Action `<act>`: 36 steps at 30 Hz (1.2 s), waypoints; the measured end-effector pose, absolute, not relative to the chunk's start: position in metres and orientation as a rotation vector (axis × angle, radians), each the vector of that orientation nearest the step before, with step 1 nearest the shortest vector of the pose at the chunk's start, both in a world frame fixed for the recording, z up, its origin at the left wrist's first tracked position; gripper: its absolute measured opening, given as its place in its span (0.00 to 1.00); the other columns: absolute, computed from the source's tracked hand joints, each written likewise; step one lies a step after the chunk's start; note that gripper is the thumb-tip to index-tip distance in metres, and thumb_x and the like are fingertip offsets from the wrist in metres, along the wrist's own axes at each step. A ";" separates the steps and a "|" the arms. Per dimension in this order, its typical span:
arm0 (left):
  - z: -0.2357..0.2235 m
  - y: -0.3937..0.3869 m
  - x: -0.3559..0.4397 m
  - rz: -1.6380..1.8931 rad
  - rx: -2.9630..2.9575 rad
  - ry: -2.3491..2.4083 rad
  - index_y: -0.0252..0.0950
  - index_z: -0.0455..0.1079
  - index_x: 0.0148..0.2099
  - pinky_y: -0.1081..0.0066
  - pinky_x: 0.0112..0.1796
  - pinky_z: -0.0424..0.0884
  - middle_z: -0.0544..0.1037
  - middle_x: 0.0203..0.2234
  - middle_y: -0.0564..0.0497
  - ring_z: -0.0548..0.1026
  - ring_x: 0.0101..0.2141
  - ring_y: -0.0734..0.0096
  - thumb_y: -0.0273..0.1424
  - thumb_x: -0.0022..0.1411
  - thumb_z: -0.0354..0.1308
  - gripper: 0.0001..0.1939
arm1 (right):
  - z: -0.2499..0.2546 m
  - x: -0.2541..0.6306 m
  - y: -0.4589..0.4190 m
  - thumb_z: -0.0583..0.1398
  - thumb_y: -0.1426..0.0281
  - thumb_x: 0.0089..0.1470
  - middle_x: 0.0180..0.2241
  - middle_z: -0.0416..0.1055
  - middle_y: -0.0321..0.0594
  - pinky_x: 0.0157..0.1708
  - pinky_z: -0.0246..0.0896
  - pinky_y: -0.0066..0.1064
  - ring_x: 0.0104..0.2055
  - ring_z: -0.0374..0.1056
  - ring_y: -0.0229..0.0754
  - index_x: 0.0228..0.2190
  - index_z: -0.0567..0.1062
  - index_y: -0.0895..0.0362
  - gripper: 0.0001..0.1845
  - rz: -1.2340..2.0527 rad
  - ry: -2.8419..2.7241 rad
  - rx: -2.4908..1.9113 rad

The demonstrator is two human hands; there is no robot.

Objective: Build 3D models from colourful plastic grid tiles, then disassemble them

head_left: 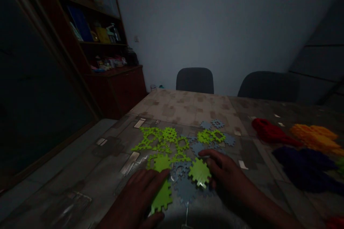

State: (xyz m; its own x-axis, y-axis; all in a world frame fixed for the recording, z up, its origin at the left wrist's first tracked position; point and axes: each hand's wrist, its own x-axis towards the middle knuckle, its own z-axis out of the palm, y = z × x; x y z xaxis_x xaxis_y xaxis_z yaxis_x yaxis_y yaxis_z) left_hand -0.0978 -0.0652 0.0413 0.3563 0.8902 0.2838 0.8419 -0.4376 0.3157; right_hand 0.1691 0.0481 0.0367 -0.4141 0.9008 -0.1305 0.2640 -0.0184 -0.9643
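Note:
My left hand lies over a lime green toothed plastic piece, its fingers across the top and its thumb below, and seems to grip it. My right hand reaches from the right and holds the edge of a second lime green toothed piece. Grey-blue toothed pieces lie between my hands, partly overlapping. Farther ahead is a linked cluster of lime green pieces, with more grey-blue pieces beyond it.
Heaps of red, orange and dark purple pieces lie on the right of the patterned table. Two dark chairs stand beyond it. A wooden shelf unit stands at the far left.

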 end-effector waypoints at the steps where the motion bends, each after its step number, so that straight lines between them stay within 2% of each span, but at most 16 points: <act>1: 0.037 -0.070 -0.100 0.640 2.489 1.610 0.58 0.41 0.72 0.57 0.52 0.74 0.72 0.57 0.52 0.74 0.53 0.54 0.32 0.59 0.64 0.48 | 0.032 0.165 0.040 0.53 0.55 0.58 0.24 0.66 0.31 0.22 0.58 0.28 0.20 0.65 0.37 0.46 0.71 0.57 0.22 1.538 -1.682 -1.177; 5: 0.026 -0.085 -0.106 0.686 2.464 1.632 0.55 0.41 0.72 0.60 0.51 0.75 0.73 0.57 0.51 0.75 0.52 0.55 0.34 0.58 0.66 0.48 | 0.022 0.141 0.017 0.58 0.55 0.56 0.25 0.65 0.29 0.23 0.61 0.28 0.22 0.69 0.37 0.45 0.71 0.56 0.21 1.785 -1.675 -1.007; 8: 0.025 -0.093 -0.112 0.703 2.437 1.651 0.52 0.45 0.71 0.62 0.52 0.75 0.72 0.59 0.49 0.74 0.54 0.56 0.37 0.59 0.66 0.45 | 0.023 0.122 0.004 0.58 0.61 0.54 0.32 0.70 0.35 0.28 0.65 0.29 0.27 0.72 0.38 0.46 0.70 0.56 0.19 1.927 -1.663 -0.898; 10: 0.027 -0.098 -0.115 0.741 2.434 1.686 0.51 0.46 0.71 0.64 0.50 0.76 0.73 0.58 0.49 0.75 0.53 0.57 0.40 0.60 0.66 0.44 | 0.024 0.115 -0.002 0.57 0.69 0.51 0.39 0.72 0.39 0.34 0.66 0.30 0.33 0.72 0.39 0.46 0.71 0.55 0.19 1.789 -1.843 -0.881; 12: 0.029 -0.101 -0.117 0.767 2.436 1.698 0.50 0.48 0.71 0.65 0.50 0.76 0.74 0.56 0.48 0.75 0.52 0.57 0.44 0.61 0.65 0.42 | 0.023 0.113 -0.004 0.56 0.75 0.48 0.40 0.74 0.40 0.39 0.64 0.31 0.37 0.71 0.41 0.46 0.73 0.55 0.21 1.475 -2.123 -0.870; 14: 0.029 -0.103 -0.118 0.792 2.434 1.685 0.50 0.50 0.70 0.66 0.50 0.75 0.74 0.56 0.49 0.75 0.52 0.59 0.46 0.64 0.62 0.38 | 0.018 0.116 -0.002 0.55 0.77 0.47 0.39 0.75 0.40 0.41 0.63 0.32 0.39 0.70 0.42 0.45 0.74 0.55 0.22 1.197 -2.322 -0.813; 18: 0.021 -0.101 -0.116 0.865 2.448 1.704 0.47 0.55 0.67 0.67 0.48 0.75 0.75 0.54 0.48 0.76 0.50 0.60 0.45 0.66 0.59 0.32 | 0.005 0.127 0.001 0.55 0.78 0.47 0.39 0.76 0.42 0.39 0.64 0.32 0.38 0.71 0.43 0.44 0.75 0.57 0.21 0.972 -2.486 -0.728; 21: 0.014 -0.103 -0.109 0.888 2.459 1.848 0.42 0.58 0.64 0.63 0.46 0.75 0.75 0.52 0.43 0.75 0.49 0.55 0.42 0.60 0.64 0.34 | 0.000 0.135 0.001 0.55 0.80 0.49 0.37 0.77 0.41 0.36 0.65 0.29 0.36 0.72 0.41 0.43 0.75 0.56 0.20 0.900 -2.538 -0.711; 25: 0.010 -0.109 -0.091 0.703 2.417 2.029 0.41 0.60 0.62 0.61 0.44 0.74 0.76 0.48 0.44 0.75 0.45 0.53 0.35 0.51 0.68 0.37 | -0.003 0.145 0.000 0.54 0.80 0.54 0.37 0.79 0.42 0.39 0.67 0.28 0.38 0.75 0.41 0.44 0.76 0.56 0.18 0.820 -2.570 -0.695; 29: 0.008 -0.112 -0.083 0.689 2.427 1.999 0.42 0.58 0.64 0.65 0.43 0.74 0.76 0.47 0.46 0.76 0.44 0.60 0.27 0.57 0.60 0.33 | -0.007 0.154 -0.003 0.56 0.80 0.52 0.36 0.79 0.42 0.35 0.66 0.27 0.35 0.75 0.40 0.42 0.77 0.56 0.17 0.857 -2.554 -0.683; 31: 0.010 -0.113 -0.086 0.766 2.447 1.946 0.42 0.56 0.65 0.68 0.45 0.74 0.76 0.49 0.47 0.76 0.46 0.62 0.28 0.63 0.56 0.29 | -0.007 0.155 -0.004 0.55 0.79 0.54 0.36 0.78 0.43 0.36 0.66 0.27 0.35 0.75 0.40 0.42 0.77 0.56 0.17 0.897 -2.522 -0.670; 33: 0.016 -0.112 -0.091 0.807 2.441 1.920 0.42 0.54 0.67 0.68 0.48 0.74 0.75 0.52 0.46 0.75 0.49 0.62 0.34 0.68 0.54 0.27 | -0.007 0.154 -0.004 0.54 0.78 0.54 0.36 0.78 0.43 0.36 0.65 0.27 0.35 0.74 0.40 0.42 0.77 0.57 0.17 0.922 -2.498 -0.661; 36: 0.025 -0.106 -0.097 0.796 2.457 1.823 0.42 0.50 0.69 0.64 0.51 0.73 0.73 0.56 0.45 0.73 0.53 0.57 0.42 0.69 0.54 0.32 | -0.005 0.151 -0.003 0.54 0.77 0.53 0.34 0.78 0.44 0.33 0.65 0.28 0.33 0.73 0.41 0.40 0.77 0.58 0.16 0.908 -2.523 -0.654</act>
State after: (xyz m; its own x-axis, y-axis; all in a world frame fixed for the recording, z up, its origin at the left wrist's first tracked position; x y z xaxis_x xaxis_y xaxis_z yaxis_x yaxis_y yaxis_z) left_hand -0.0969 -0.1062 0.0251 0.2082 0.8913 0.4028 0.9013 -0.3348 0.2749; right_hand 0.1506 -0.0029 -0.0052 -0.8196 0.5405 0.1901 0.2953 0.6828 -0.6683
